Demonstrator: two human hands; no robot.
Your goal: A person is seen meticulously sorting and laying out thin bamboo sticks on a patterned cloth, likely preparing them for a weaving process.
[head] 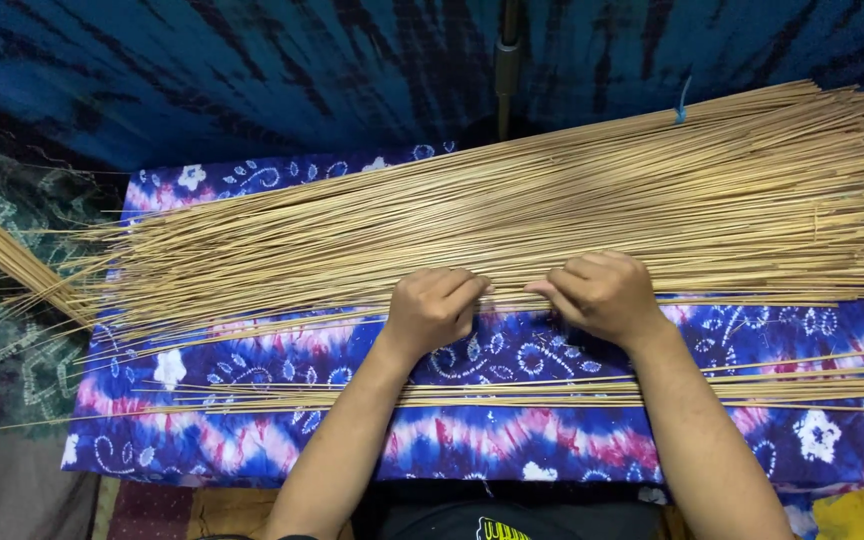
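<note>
A wide heap of thin pale sticks (512, 210) lies across a blue and purple flowered cloth (512, 355). My left hand (432, 305) rests at the near edge of the heap, its fingers curled and pinching a few sticks. My right hand (602, 293) sits beside it, fingertips also pinching sticks at the heap's edge. The two hands nearly touch at their fingertips. A smaller flat row of sticks (802, 388) lies closer to me, passing under both forearms.
A second stick bundle (2, 250) slants in from the left edge. A dark blue patterned cloth (252, 70) hangs behind, with a metal pole (507, 60) in front of it. A blue tie (682, 105) pokes from the heap's far right.
</note>
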